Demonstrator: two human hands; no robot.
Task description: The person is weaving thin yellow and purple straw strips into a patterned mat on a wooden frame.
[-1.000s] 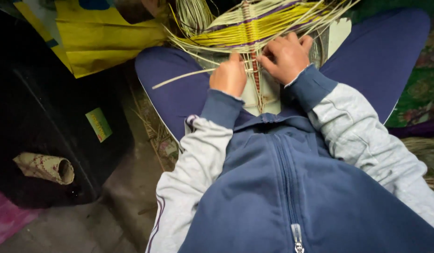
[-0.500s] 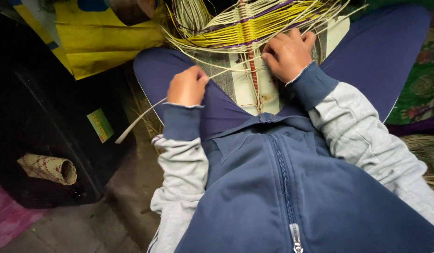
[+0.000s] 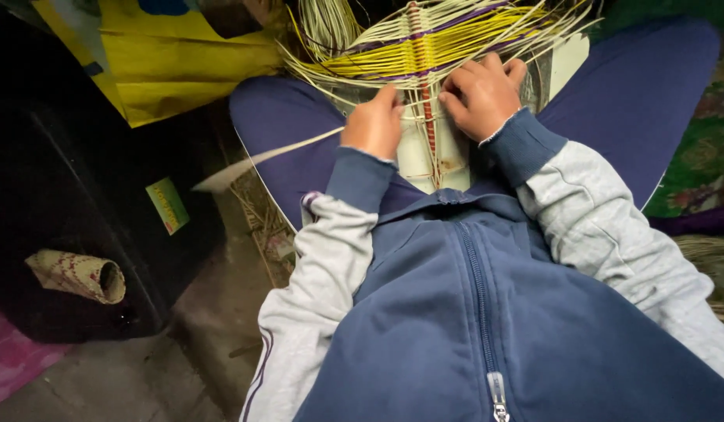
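A woven piece of yellow, cream and purple straw strips (image 3: 424, 43) with a red-brown centre spine lies over a white board (image 3: 424, 152) on my lap. My left hand (image 3: 372, 123) is closed on a pale straw strip (image 3: 260, 159) that trails out to the left over my thigh. My right hand (image 3: 481, 92) presses on the weave just right of the spine, fingers curled over the strips. Both hands sit close together at the near edge of the weave.
A yellow bag (image 3: 166, 55) lies at the upper left. A black box (image 3: 88, 203) with a small green label stands on the left, with a rolled woven mat piece (image 3: 76, 275) on it. Loose straw lies on the floor by my left leg (image 3: 256, 211).
My left hand pulled the pale strip out to the left over my thigh, then came back to the weave beside my right hand. The right hand stayed on the weave.
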